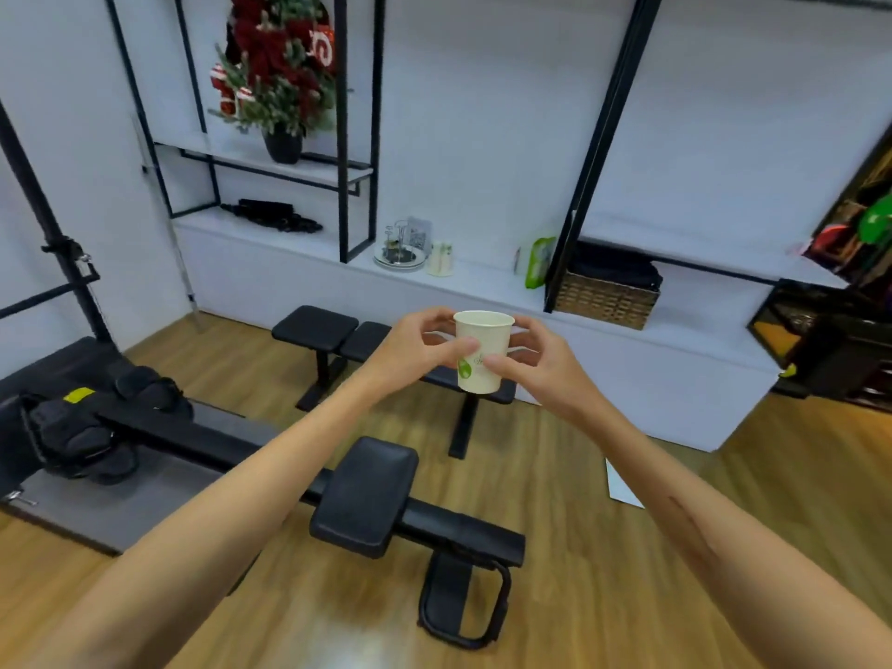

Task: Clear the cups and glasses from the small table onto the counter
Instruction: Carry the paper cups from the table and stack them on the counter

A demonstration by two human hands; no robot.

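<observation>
The paper cup (482, 352), white with a green mark low on its side, is upright in the air at chest height, held between both hands in front of the person. The left hand (415, 347) has its fingers (437, 317) curled round the far side of the cup near the rim, with the thumb pressed on the near wall. The right hand (540, 359) mirrors it: its fingers curl behind the cup and its thumb pinches the near wall just beside the left thumb. Both forearms reach out from the bottom corners of the view.

Below and behind the cup stands a black padded bench (338, 338) on a wooden floor (579, 548). Nearer the person lies a black rowing machine (367, 499) with its seat and foot straps. Along the far wall runs a long white worktop (482, 282); on it sit a metal tray (399, 255) with small items, a pale cup (441, 258) just beside the tray, a green-and-white packet (540, 260) and a wicker basket (603, 296). A decorated small tree (277, 74) in a dark pot stands on a shelf above.
</observation>
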